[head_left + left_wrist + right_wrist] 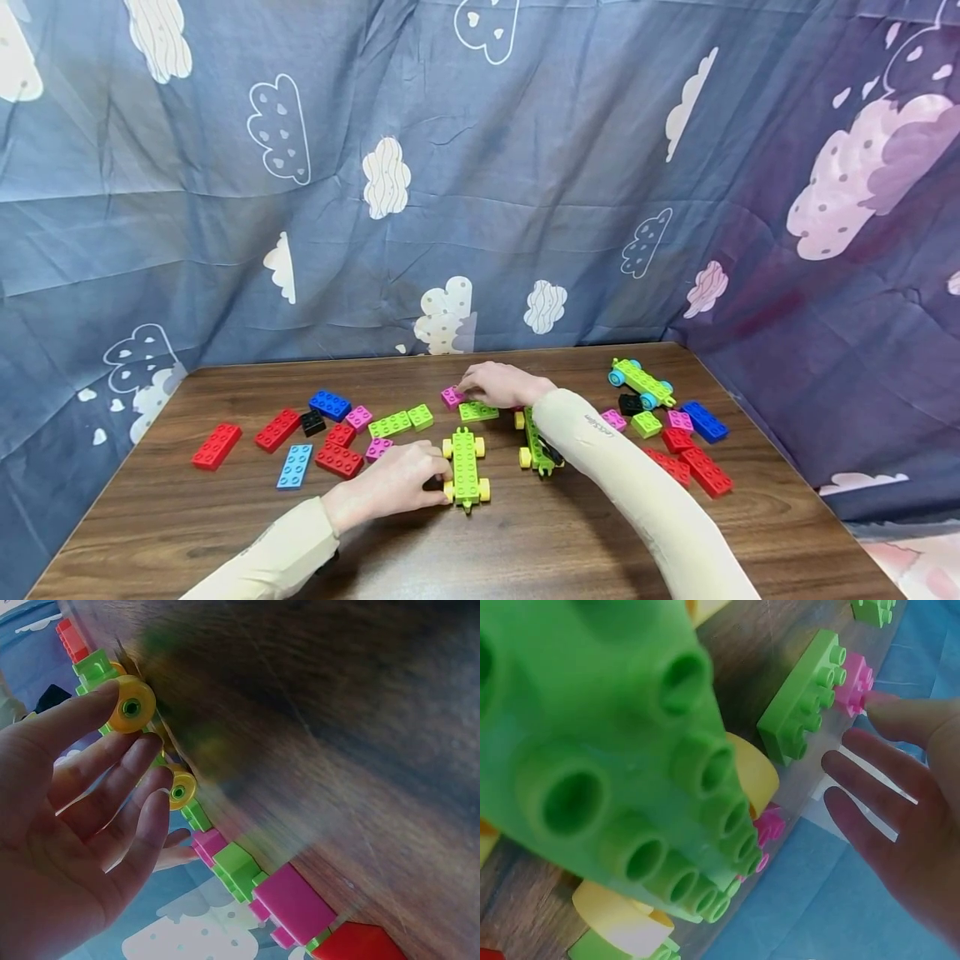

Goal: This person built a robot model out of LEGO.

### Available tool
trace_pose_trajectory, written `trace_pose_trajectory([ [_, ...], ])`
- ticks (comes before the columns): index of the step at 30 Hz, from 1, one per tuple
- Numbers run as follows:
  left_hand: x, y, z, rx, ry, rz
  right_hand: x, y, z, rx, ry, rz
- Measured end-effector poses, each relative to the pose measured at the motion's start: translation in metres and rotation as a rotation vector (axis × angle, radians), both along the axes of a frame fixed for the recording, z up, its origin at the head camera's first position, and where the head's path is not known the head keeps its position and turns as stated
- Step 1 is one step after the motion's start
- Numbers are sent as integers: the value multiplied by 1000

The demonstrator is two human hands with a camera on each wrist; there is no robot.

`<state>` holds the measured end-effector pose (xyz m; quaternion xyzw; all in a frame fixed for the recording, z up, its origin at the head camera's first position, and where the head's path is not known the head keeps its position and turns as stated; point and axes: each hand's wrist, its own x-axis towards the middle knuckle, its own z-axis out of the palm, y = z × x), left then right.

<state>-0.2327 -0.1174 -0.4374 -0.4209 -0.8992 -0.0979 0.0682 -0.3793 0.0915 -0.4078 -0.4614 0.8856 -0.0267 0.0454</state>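
Observation:
A green toy car base (pixel 466 468) with yellow wheels sits near the table's middle. At its left side, my left hand (pixel 401 482) has its thumb and bent index finger around a yellow wheel (pixel 133 705). Farther back, my right hand (pixel 501 384) reaches over the bricks. Its thumb and index finger are at the right edge of a pink 2x2 brick (pixel 452 397), pinching it; the other fingers (pixel 862 814) spread loosely. Close by lies a green 2x4 brick (pixel 802 697). A second green car base (pixel 538 450) with yellow wheels is partly hidden under my right forearm.
Red, blue, black, pink and green bricks lie loose at the left, among them a light-blue brick (pixel 295 466). On the right are a car base with blue wheels (pixel 642 383), a dark blue brick (pixel 704 421) and several red bricks (pixel 707 472). A patterned curtain (pixel 330 250) hangs behind the table.

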Motion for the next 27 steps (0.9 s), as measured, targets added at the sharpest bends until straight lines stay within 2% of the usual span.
trace_pose_trajectory([
  [9, 0, 0, 1, -3, 2, 4, -2, 7, 4, 65, 24, -135],
  [15, 2, 1, 0, -2, -17, 8, -8, 9, 0, 45, 54, -176],
  [22, 2, 1, -2, -13, -12, 12, -14, 4, -3, 18, 44, -279],
  [27, 1, 1, -1, -20, -6, 16, -18, 0, -5, 0, 42, -297],
])
